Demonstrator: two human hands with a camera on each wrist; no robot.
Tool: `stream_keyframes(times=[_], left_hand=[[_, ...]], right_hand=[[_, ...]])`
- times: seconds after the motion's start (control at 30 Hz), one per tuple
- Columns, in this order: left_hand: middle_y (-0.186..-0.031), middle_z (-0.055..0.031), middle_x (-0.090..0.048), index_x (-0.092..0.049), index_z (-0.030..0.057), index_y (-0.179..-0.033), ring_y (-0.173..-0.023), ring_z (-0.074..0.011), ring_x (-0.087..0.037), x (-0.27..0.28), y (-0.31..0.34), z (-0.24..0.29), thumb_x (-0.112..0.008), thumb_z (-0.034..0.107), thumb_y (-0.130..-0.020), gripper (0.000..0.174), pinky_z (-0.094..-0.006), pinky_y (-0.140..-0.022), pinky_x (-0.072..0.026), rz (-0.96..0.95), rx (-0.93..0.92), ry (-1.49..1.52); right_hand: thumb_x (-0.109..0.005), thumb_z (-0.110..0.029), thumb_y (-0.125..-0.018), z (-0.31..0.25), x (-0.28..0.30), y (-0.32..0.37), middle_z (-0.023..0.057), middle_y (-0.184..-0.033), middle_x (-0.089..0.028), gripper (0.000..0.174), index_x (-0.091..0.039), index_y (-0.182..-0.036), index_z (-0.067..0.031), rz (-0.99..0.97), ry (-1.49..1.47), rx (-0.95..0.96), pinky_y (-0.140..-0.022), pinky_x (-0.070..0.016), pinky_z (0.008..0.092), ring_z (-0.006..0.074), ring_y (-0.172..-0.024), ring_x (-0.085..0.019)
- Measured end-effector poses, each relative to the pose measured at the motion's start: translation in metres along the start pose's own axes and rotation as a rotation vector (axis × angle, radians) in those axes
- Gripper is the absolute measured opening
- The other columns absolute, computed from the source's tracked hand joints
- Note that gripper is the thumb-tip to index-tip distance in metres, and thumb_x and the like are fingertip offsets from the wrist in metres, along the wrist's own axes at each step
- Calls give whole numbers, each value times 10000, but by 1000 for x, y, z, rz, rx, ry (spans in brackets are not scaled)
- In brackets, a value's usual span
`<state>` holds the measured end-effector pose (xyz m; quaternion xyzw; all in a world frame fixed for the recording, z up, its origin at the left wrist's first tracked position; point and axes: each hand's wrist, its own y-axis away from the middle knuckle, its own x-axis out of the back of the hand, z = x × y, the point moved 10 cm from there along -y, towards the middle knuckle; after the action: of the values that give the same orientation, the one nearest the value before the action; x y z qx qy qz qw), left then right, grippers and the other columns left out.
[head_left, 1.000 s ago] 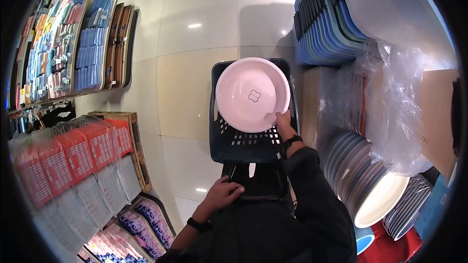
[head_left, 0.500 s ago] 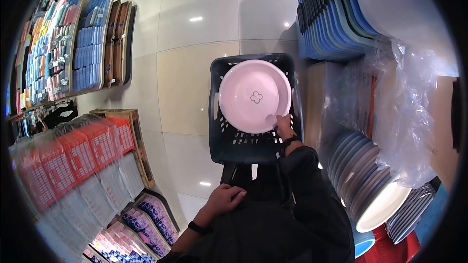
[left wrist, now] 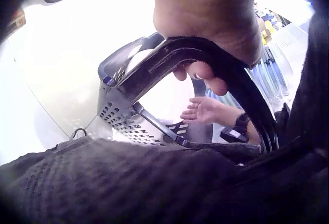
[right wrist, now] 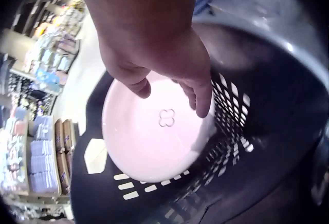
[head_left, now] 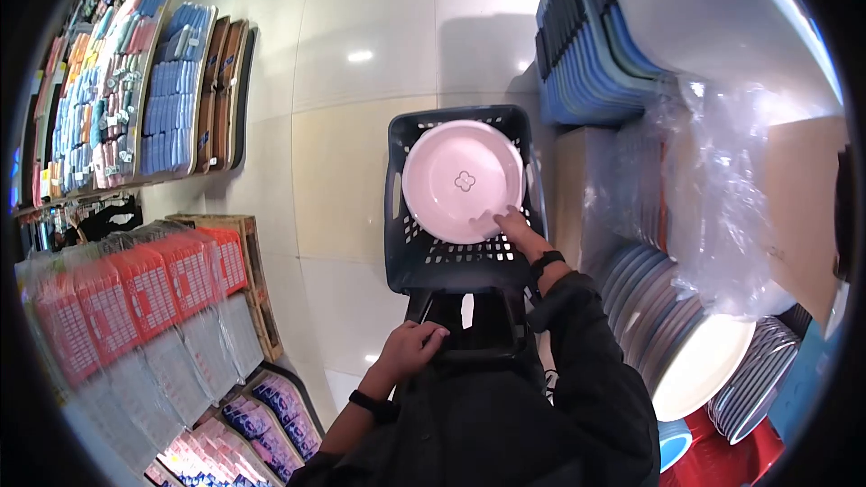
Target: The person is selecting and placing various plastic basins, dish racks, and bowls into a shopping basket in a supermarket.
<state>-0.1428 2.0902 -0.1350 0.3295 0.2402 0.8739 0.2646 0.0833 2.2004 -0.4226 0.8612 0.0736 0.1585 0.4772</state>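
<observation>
A pink basin (head_left: 451, 203) with a small flower outline lies inside a dark perforated basket (head_left: 456, 278). My right hand (head_left: 520, 227) is over its near right rim; in the right wrist view that hand (right wrist: 157, 54) has thumb and fingers apart above the basin (right wrist: 149, 152), gripping nothing. Whether a fingertip touches the rim I cannot tell. My left hand (head_left: 410, 349) is at the near side of the basket; the left wrist view shows this hand (left wrist: 208, 29) with its fingers curled round a black handle (left wrist: 236, 77).
On the right stand stacked blue plastic goods (head_left: 595, 68), clear wrapping (head_left: 722, 189) and a row of plates (head_left: 704, 365). Red packs (head_left: 140, 284) on a wooden pallet and shelves of folded goods (head_left: 167, 90) line the left. Pale floor tiles (head_left: 352, 171) lie between.
The basin looks smaller and lower in the basket. My right hand's fingers have come off the rim they pinched and spread. The left hand remains near the handle.
</observation>
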Motion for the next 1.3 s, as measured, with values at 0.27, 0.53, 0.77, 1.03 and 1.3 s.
stream_keyframes(times=[0.27, 0.53, 0.77, 1.03, 1.3], left_hand=[[-805, -105, -689, -692, 143, -1010, -799, -341, -660, 18, -26, 3, -553, 413, -930, 314, -424, -704, -514, 77, 19, 30], [-980, -90, -704, -643, 193, -1103, -932, -283, -671, 13, -36, 51, -664, 608, -764, 537, -400, -800, -516, -171, -68, -374], [-861, -72, -718, -677, 262, -1055, -871, -311, -683, 27, -52, 32, -684, 623, -730, 487, -406, -763, -532, -95, -26, -430], [-875, -116, -715, -678, 192, -1048, -870, -327, -681, 49, -94, 62, -688, 577, -732, 499, -417, -762, -534, -24, -112, -426], [-935, -121, -714, -677, 182, -1043, -903, -320, -680, 87, -146, 79, -663, 584, -757, 494, -428, -789, -531, -91, -128, -409]], right_hand=[[-607, -370, -918, -143, 49, 186, 274, -1299, -532, 666, -388, -1402, 33, -348, 174, 529, -995, -452, 369, 328, -1175, -566], [-688, -354, -823, -106, 28, 316, 205, -1265, -563, 653, -464, -1354, -46, -375, 727, 692, -989, -454, 411, 337, -1196, -545], [-674, -195, -740, -104, 19, 272, 120, -1060, -635, 354, -593, -1074, -112, 23, 799, 710, -846, -501, 445, 325, -1013, -612], [-667, -181, -777, -130, 56, 241, 114, -972, -673, 223, -635, -988, -117, 251, 580, 692, -809, -513, 434, 337, -942, -642], [-679, -196, -772, -177, 76, 198, 126, -948, -672, 240, -626, -990, -113, 353, 578, 662, -812, -513, 423, 335, -930, -644]])
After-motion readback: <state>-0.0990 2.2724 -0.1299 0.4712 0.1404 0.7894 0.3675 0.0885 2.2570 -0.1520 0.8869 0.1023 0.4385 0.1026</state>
